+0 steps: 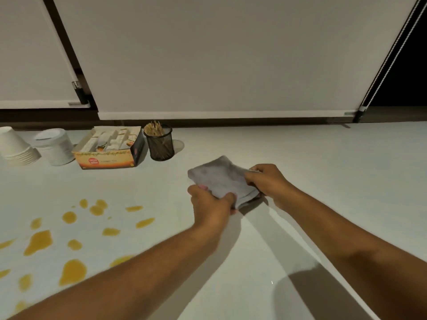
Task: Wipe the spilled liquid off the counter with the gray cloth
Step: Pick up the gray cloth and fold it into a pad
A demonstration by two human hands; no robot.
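A folded gray cloth (219, 177) lies at the middle of the white counter (312, 169). My left hand (211, 205) grips its near left corner, and my right hand (268, 181) pinches its right edge. Orange-yellow spilled liquid (72, 271) is spread in several blobs and drops over the counter's near left part, well to the left of the cloth and both hands. The cloth does not touch the spill.
Along the back left stand a stack of white paper cups (16, 146), a white lidded container (54, 146), an open orange box of sachets (108, 148) and a black mesh holder of wooden sticks (159, 143). Roller blinds (219, 65) close off the back.
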